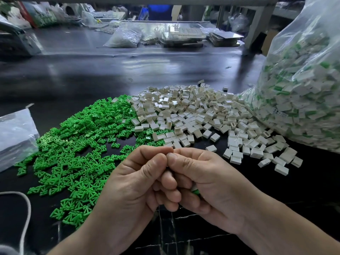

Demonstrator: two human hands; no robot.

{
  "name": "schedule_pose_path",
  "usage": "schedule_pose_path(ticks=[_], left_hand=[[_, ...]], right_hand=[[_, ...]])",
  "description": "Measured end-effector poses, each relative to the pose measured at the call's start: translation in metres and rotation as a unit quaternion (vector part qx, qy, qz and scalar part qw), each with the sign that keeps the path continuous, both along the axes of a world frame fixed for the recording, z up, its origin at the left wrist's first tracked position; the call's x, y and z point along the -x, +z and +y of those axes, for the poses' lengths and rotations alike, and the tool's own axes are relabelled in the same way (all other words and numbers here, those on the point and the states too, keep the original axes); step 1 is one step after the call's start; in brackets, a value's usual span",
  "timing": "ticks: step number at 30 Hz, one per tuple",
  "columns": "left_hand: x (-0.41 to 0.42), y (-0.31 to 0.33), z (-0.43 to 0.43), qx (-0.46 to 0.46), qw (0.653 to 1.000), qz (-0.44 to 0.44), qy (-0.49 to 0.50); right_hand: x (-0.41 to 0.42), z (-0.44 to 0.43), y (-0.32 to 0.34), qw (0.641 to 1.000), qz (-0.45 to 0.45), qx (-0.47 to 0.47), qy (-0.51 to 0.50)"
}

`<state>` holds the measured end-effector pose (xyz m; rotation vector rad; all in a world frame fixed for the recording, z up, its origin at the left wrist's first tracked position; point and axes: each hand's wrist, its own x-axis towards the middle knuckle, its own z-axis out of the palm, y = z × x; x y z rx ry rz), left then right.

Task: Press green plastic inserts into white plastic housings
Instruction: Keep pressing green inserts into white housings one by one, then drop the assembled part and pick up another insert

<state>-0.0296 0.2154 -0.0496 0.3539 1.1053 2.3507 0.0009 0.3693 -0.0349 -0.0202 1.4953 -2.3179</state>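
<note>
A heap of green plastic inserts (77, 144) spreads over the dark table on the left. A heap of white plastic housings (198, 115) lies to its right. My left hand (132, 184) and my right hand (207, 183) are pressed together just in front of the heaps, thumbs touching, fingers curled. A small green insert with a bit of white (195, 190) peeks out between the fingers of my right hand. Most of the held part is hidden by my fingers, and I cannot tell whether my left hand grips it too.
A large clear bag (301, 85) full of white and green assembled parts stands at the right. A flat plastic bag (16, 133) lies at the left edge, a white cord (27, 205) at the lower left. More bags and trays (182, 35) sit on the far bench.
</note>
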Motion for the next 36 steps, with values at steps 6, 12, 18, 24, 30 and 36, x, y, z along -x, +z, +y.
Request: schedule_pose_path(ticks=[6, 12, 18, 24, 30, 36], left_hand=[[-0.001, 0.002, 0.0, 0.008, 1.0, -0.007, 0.011], [-0.002, 0.003, 0.0, 0.014, 1.0, 0.023, 0.011], [0.0, 0.003, -0.006, 0.134, 0.982, 0.105, 0.077], [-0.003, 0.004, -0.012, 0.355, 0.855, 0.33, 0.183], [-0.006, 0.007, -0.009, 0.448, 0.742, 0.446, 0.222], [-0.003, -0.001, -0.008, 0.433, 0.788, 0.368, 0.236]], right_hand=[[-0.001, -0.002, 0.001, 1.0, 0.003, -0.004, -0.002], [0.002, 0.0, 0.001, 1.0, 0.017, -0.002, 0.006], [0.005, 0.003, -0.004, 1.0, 0.025, -0.017, 0.003], [0.005, 0.004, -0.003, 0.999, -0.001, -0.035, -0.009], [0.003, 0.005, -0.002, 0.998, -0.053, -0.014, 0.027], [0.013, 0.022, 0.004, 0.974, -0.124, 0.163, -0.097]])
